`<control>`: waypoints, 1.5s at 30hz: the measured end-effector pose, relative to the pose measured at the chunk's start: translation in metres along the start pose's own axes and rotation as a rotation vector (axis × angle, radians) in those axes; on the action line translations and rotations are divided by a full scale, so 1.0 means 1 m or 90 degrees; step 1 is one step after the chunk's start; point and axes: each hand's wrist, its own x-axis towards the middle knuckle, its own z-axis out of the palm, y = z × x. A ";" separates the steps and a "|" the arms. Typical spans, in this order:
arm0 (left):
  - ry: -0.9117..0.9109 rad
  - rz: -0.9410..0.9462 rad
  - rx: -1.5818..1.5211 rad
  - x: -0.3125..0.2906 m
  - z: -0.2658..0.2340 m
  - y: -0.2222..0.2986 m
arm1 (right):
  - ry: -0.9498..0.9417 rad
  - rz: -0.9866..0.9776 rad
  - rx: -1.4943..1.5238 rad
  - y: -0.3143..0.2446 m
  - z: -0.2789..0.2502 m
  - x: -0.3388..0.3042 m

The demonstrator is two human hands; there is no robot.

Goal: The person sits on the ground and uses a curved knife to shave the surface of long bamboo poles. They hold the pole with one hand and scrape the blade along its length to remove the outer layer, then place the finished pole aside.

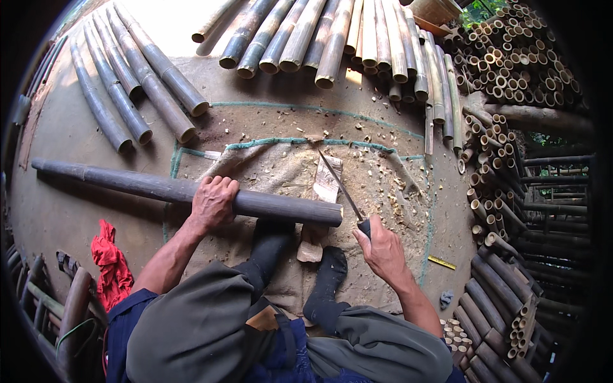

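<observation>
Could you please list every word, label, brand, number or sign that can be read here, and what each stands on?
There is no readable text.
Yellow strip, at right: any markings are too small to read.
Dark bamboo pole and knife: no lettering visible.

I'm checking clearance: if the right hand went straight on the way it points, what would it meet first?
Probably the dark bamboo pole, at its right end, up and left of the right hand; depth is unclear.

Beyond my left hand [215, 201], daylight [165, 25] whitens the dusty floor [207, 83]; far to its right run horizontal poles [555, 209].
</observation>
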 end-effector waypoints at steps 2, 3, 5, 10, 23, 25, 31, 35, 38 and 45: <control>0.038 0.001 0.014 -0.006 0.003 0.001 | 0.106 -0.142 0.079 -0.017 -0.007 -0.004; 0.057 0.000 0.022 -0.009 0.004 0.001 | 0.159 -0.214 0.120 -0.019 -0.007 -0.005; 0.070 0.014 0.014 0.001 0.006 0.006 | 0.140 -0.185 0.038 0.014 0.021 -0.005; 0.088 0.018 0.013 0.000 0.007 0.009 | -0.039 -0.012 -0.035 0.008 0.013 0.011; 0.203 0.016 0.077 -0.009 0.019 0.012 | -0.005 -0.059 -0.084 -0.010 0.001 0.014; 0.202 0.018 0.083 -0.011 0.021 0.011 | 0.088 -0.140 0.022 -0.020 -0.005 0.008; 0.166 0.017 0.063 -0.007 0.021 0.017 | -0.017 0.001 -0.085 0.052 0.049 0.013; -0.108 -0.013 -0.025 0.008 -0.017 0.011 | 0.026 -0.044 -0.091 -0.003 0.004 0.016; -0.366 -0.038 -0.051 0.036 -0.029 -0.027 | 0.157 -0.227 0.035 -0.010 -0.002 0.013; -0.317 -0.044 -0.075 0.035 -0.013 -0.022 | -0.039 -0.014 -0.152 0.064 0.020 0.040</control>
